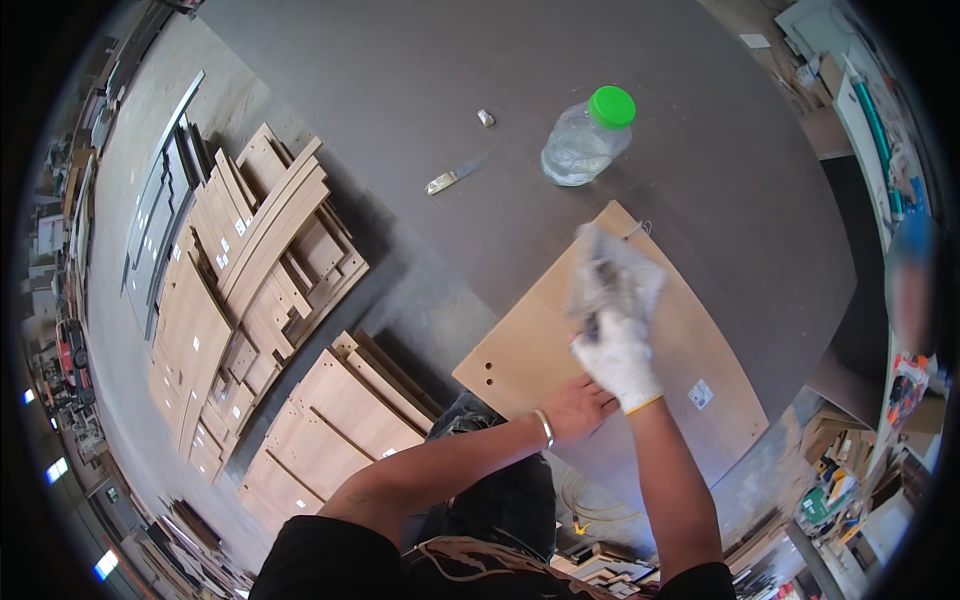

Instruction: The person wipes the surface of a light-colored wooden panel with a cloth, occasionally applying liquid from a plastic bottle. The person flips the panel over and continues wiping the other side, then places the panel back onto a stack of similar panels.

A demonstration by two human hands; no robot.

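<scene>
A light wood-coloured panel (540, 310) lies on the dark grey tabletop (720, 140), with two dark holes near its left corner and a small white label lower right. My bare left hand (582, 408) rests flat on its near part, a bracelet at the wrist. In a white glove, my right hand (618, 360) is closed on a greyish-white cloth (625, 275) pressed to the panel's far part; cloth and fingers are blurred by motion. Beyond the panel stands a clear jar (580, 150) with a green lid. Left of it lies a putty knife or similar flat blade (455, 177).
A small light lump (486, 118) sits on the table near the blade. Stacked wooden panels (240, 290) are on the floor to the left, with another stack (335, 430) nearer me. Shelving with tools and boxes (880, 140) runs along the right.
</scene>
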